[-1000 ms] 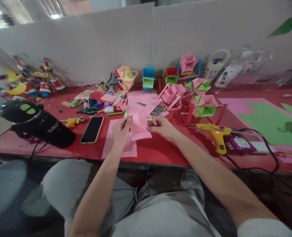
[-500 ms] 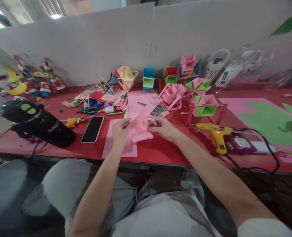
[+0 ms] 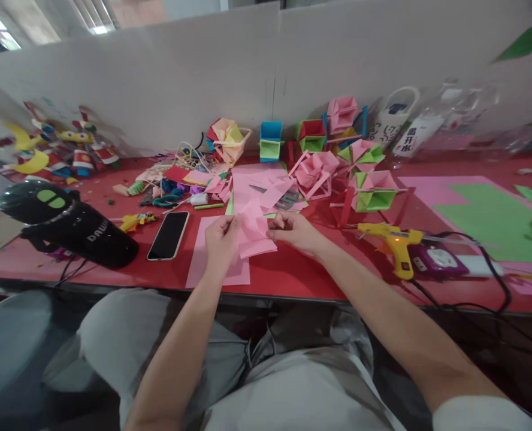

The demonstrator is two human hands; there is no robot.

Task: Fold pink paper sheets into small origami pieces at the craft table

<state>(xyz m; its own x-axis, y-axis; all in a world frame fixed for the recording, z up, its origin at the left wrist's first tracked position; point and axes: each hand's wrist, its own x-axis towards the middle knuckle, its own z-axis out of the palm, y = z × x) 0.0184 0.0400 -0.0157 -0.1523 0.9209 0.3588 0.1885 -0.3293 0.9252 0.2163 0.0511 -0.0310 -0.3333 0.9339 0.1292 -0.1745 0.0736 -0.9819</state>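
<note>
A folded piece of pink paper is held up over the front of the red table, its creased layers fanned out. My left hand pinches its left side between thumb and fingers. On the opposite side, my right hand has its fingers closed on the paper's right edge. Beneath my left hand lies a flat pink sheet. Just beyond the folded paper are pink strips and a pair of scissors, partly covered by a strip.
A phone and a black tumbler lie to the left. At right, a yellow glue gun with a lit light rests beside a purple power strip and cables. Several paper wheels stand along the back, near a plastic bottle.
The folded pink paper has shifted and turned slightly to the left between my fingers. Both hands stay in nearly the same place.
</note>
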